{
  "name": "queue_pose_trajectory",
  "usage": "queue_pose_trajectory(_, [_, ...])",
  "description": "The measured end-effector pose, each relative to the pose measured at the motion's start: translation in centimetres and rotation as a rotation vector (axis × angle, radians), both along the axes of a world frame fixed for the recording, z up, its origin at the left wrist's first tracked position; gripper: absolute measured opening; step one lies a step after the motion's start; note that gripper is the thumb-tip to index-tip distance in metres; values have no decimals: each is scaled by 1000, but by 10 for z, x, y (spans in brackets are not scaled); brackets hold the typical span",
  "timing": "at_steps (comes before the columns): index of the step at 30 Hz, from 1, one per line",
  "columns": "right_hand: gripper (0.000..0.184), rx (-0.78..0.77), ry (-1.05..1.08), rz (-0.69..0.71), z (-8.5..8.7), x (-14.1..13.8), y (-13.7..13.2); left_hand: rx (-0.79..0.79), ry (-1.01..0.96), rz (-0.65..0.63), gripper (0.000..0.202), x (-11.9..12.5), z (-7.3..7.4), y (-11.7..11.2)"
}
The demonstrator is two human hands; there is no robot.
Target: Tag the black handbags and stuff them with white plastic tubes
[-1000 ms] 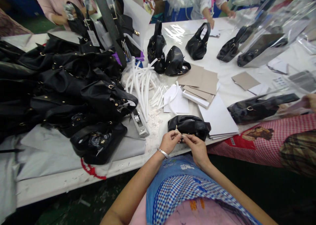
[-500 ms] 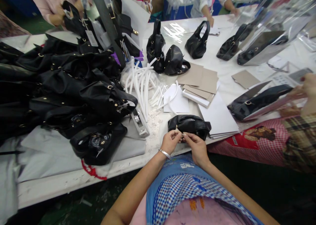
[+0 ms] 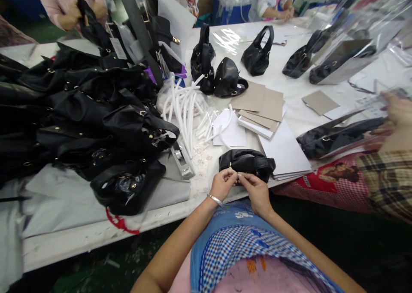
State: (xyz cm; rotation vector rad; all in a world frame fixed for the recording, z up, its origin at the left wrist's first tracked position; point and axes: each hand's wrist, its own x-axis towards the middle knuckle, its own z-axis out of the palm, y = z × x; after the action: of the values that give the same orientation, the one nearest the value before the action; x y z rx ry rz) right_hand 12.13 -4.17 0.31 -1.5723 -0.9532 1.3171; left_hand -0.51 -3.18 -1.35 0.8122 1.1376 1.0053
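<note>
A small black handbag [image 3: 246,159] lies at the table's near edge, right in front of me. My left hand [image 3: 224,181] wears a silver bracelet and pinches at the bag's near side, close to a small gold fitting. Against it, fingertips nearly touching, my right hand [image 3: 255,188] pinches too. Whatever is between the fingertips is too small to make out. White tubes [image 3: 185,108] and a metal tape dispenser [image 3: 183,160] lie left of the bag. Stacked white sheets [image 3: 285,149] are at its right.
Black handbags [image 3: 80,104] are piled on the left. Several finished-looking black bags [image 3: 259,55] stand further back. Brown cardboard pieces [image 3: 260,104] lie mid-table. A co-worker's hand [image 3: 399,113] at right handles a bag in clear plastic [image 3: 341,136]. Other people stand across the table.
My hands stay at nearly the same spot on the bag. At right, the co-worker's hand and the plastic-wrapped bag have shifted. Across the table, a person's hands have come together.
</note>
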Motion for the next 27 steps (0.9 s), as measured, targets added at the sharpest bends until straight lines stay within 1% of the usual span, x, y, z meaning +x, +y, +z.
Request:
queue_pose_trajectory(5, [29,9,-49,20,2,-1,1,-23,68,60,26,1,7,-3])
queue_pose_trajectory(9, [32,44,-131,8,4,-2,2,-43,91,108,26,6,13,-12])
queue_pose_trajectory(14, [28,162,-269,-17,1,-4,4,47,133,83,29,13,13,-21])
queue_pose_trajectory(17, [27,155,-251,0,2,-4,3,96,176,34,26,5,15,-19])
queue_pose_trajectory(19, [27,132,-218,22,4,-1,2,146,270,48,23,-4,14,-17])
queue_pose_trajectory(21, [28,121,-197,41,7,2,0,175,406,91,24,-12,8,-14])
queue_pose_trajectory(22, [27,119,-195,49,9,3,-1,185,473,97,29,-15,4,-12])
queue_pose_trajectory(25, [26,100,-166,72,11,6,-5,263,647,32,54,-15,-16,-6])
queue_pose_trajectory(27, [25,87,-119,103,10,7,-8,305,743,9,58,-12,-28,-2])
